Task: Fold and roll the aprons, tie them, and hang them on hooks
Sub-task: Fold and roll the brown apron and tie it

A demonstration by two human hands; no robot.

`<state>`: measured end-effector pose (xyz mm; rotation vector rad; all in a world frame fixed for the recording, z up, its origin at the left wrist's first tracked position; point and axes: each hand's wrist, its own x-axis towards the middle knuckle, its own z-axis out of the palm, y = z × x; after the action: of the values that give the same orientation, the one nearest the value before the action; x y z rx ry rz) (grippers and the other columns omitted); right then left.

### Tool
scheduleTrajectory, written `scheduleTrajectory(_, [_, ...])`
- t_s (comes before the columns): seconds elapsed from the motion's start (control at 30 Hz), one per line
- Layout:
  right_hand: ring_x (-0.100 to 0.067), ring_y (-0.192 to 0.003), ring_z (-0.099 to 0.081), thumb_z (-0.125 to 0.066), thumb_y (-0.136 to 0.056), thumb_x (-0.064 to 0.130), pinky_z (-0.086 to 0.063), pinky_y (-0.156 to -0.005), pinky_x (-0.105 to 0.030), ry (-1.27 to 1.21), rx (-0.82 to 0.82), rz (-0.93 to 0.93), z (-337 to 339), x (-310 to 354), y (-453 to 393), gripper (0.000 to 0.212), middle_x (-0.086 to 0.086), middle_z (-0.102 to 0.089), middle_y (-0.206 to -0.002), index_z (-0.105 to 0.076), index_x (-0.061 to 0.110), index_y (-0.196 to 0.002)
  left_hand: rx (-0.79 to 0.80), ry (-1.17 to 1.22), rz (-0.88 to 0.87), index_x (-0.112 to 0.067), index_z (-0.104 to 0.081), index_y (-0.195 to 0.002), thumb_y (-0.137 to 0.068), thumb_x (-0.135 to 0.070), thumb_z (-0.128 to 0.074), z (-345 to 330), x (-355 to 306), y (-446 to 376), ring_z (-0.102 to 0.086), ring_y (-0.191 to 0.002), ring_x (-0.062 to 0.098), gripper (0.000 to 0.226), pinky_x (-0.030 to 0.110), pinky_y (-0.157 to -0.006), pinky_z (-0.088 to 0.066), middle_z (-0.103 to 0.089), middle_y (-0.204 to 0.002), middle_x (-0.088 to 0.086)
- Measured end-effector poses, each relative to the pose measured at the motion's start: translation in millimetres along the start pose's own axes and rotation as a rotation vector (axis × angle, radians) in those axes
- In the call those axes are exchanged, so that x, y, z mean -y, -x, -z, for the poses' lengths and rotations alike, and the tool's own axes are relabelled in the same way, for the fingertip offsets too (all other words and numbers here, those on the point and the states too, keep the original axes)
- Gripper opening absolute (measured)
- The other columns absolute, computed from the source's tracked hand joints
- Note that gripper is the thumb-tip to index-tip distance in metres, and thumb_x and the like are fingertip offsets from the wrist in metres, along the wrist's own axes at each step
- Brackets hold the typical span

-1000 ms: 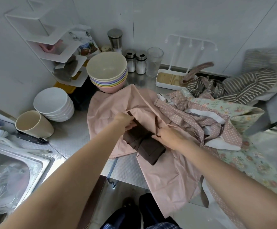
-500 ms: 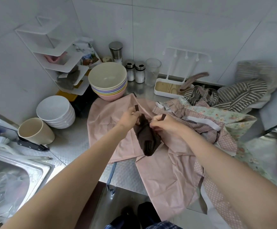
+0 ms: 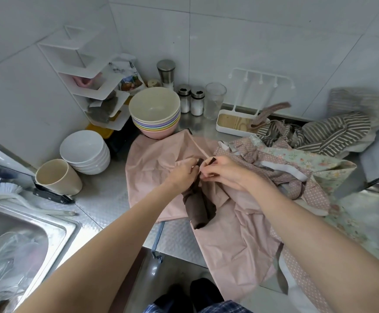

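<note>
- Sink [image 3: 55,224]: steel basin at your far left, set into the counter [image 3: 102,195].
- Cup [image 3: 57,177]: cream, tipped on its side beside the sink, mouth facing up and left.
- White bowls [image 3: 84,150]: one stack, just right of the cup.
- Pastel bowls [image 3: 154,109]: taller stack at the back, its base touching the top edge of the pink apron.
- Pink apron [image 3: 152,168]: spread flat on the counter before you, its lower part draping over the front edge.
- Your left hand [image 3: 183,173]: fingers curled, pinching one dark strap end at the top of the brown roll.
- Brown rolled apron [image 3: 198,206]: hangs from your two hands over the pink apron, mid-counter; long axis near upright in the view, upper end at your fingers, lower end pointing toward you and slightly right.
- Your right hand [image 3: 223,171]: fingers curled, pinching the other dark strap end, knuckles touching the left hand.
- Hook rack [image 3: 261,80]: white, standing at the back wall behind a tray.
- Dotted apron [image 3: 274,163]: crumpled heap right of your hands.
- Floral apron [image 3: 297,155]: lies partly under the dotted one.
- Striped apron [image 3: 333,132]: bunched at the far right rear.
</note>
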<state>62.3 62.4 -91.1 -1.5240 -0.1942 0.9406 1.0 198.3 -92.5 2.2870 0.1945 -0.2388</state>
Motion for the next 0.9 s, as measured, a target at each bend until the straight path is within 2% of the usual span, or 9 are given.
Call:
scheduleTrajectory(0.17, [-0.008, -0.067, -0.067, -0.047, -0.092, -0.008, -0.056, -0.077, -0.023, -0.127, -0.008, 0.038, -0.4, -7.7, -1.1, 0.021, -0.002, -0.068, -0.066, -0.064, 0.004, -0.090, -0.050, -0.118, -0.029, -0.004, -0.049, -0.117, -0.100, -0.015, -0.033, 6.9, 1.0, 10.8, -0.056, -0.101, 0.032, 0.026, 0.025, -0.067, -0.028, -0.060, -0.109, 0.017])
scheduleTrajectory(0.27, [-0.010, -0.070, -0.068, -0.045, -0.091, -0.011, -0.056, -0.078, -0.022, -0.202, -0.025, 0.034, -1.1, -12.3, 0.0, 0.021, -0.005, -0.070, -0.070, -0.062, -0.001, -0.098, -0.025, -0.092, -0.019, -0.005, -0.047, -0.100, -0.100, -0.015, -0.034, 11.0, 4.9, 13.3, -0.055, -0.094, 0.034, 0.016, 0.026, -0.064, -0.025, -0.056, -0.093, 0.018])
scheduleTrajectory(0.33, [-0.011, -0.071, -0.069, -0.045, -0.091, -0.011, -0.056, -0.078, -0.023, -0.236, -0.036, 0.024, -2.2, -13.5, 1.8, 0.020, -0.007, -0.070, -0.072, -0.061, -0.001, -0.098, -0.030, -0.060, -0.009, -0.011, -0.044, -0.094, -0.100, -0.014, -0.035, 14.2, 6.6, 14.1, -0.054, -0.086, 0.029, 0.012, 0.023, -0.061, -0.025, -0.053, -0.082, 0.009])
scheduleTrajectory(0.47, [-0.012, -0.078, -0.071, -0.047, -0.092, -0.008, -0.056, -0.079, -0.021, -0.252, -0.027, 0.016, -2.4, -14.3, 4.5, 0.016, -0.007, -0.073, -0.077, -0.061, -0.003, -0.094, -0.069, -0.049, 0.062, -0.017, -0.042, -0.082, -0.100, -0.016, -0.033, 20.2, 13.5, 15.2, -0.051, -0.074, 0.018, 0.020, 0.020, -0.057, -0.034, -0.055, -0.075, 0.005])
scheduleTrajectory(0.53, [-0.012, -0.079, -0.071, -0.048, -0.091, -0.006, -0.056, -0.076, -0.019, -0.235, -0.019, 0.016, -3.0, -15.1, 5.4, 0.013, -0.006, -0.073, -0.077, -0.061, -0.006, -0.092, -0.087, -0.075, 0.094, -0.009, -0.048, -0.097, -0.100, -0.016, -0.034, 21.4, 19.8, 14.8, -0.055, -0.087, 0.030, 0.016, 0.030, -0.072, -0.037, -0.061, -0.088, 0.016])
scheduleTrajectory(0.6, [-0.011, -0.074, -0.069, -0.049, -0.092, -0.004, -0.056, -0.071, -0.018, -0.217, -0.051, 0.000, -5.0, -15.6, 6.2, 0.014, -0.004, -0.071, -0.071, -0.061, -0.001, -0.084, -0.078, -0.133, 0.105, -0.005, -0.050, -0.108, -0.100, -0.017, -0.035, 20.5, 24.6, 15.5, -0.056, -0.097, 0.035, 0.021, 0.035, -0.078, -0.040, -0.063, -0.100, 0.022])
scheduleTrajectory(0.7, [-0.013, -0.072, -0.059, -0.049, -0.093, -0.002, -0.054, -0.066, -0.017, -0.277, -0.122, -0.019, -9.0, -17.6, 3.7, 0.019, -0.002, -0.063, -0.067, -0.056, 0.005, -0.077, -0.049, -0.277, 0.072, -0.006, -0.048, -0.117, -0.101, -0.020, -0.032, 18.6, 28.5, 16.6, -0.059, -0.097, 0.035, 0.027, 0.036, -0.079, -0.043, -0.067, -0.100, 0.019])
scheduleTrajectory(0.8, [-0.012, -0.079, -0.063, -0.042, -0.095, -0.003, -0.051, -0.080, -0.019, -0.356, -0.051, -0.011, -7.6, -21.0, 5.9, 0.021, -0.006, -0.067, -0.080, -0.056, 0.005, -0.080, -0.036, -0.481, 0.064, -0.010, -0.044, -0.129, -0.102, -0.021, -0.028, 16.3, 34.1, 16.2, -0.060, -0.099, 0.034, 0.034, 0.033, -0.072, -0.040, -0.065, -0.107, 0.018])
scheduleTrajectory(0.9, [-0.012, -0.077, -0.069, -0.038, -0.096, -0.004, -0.051, -0.082, -0.021, -0.361, -0.007, -0.029, -2.0, -26.0, 13.5, 0.027, -0.009, -0.071, -0.074, -0.054, 0.004, -0.075, 0.020, -0.540, 0.110, -0.013, -0.048, -0.124, -0.102, -0.021, -0.027, 20.4, 43.6, 17.5, -0.059, -0.098, 0.029, 0.031, 0.030, -0.070, -0.038, -0.063, -0.110, 0.014])
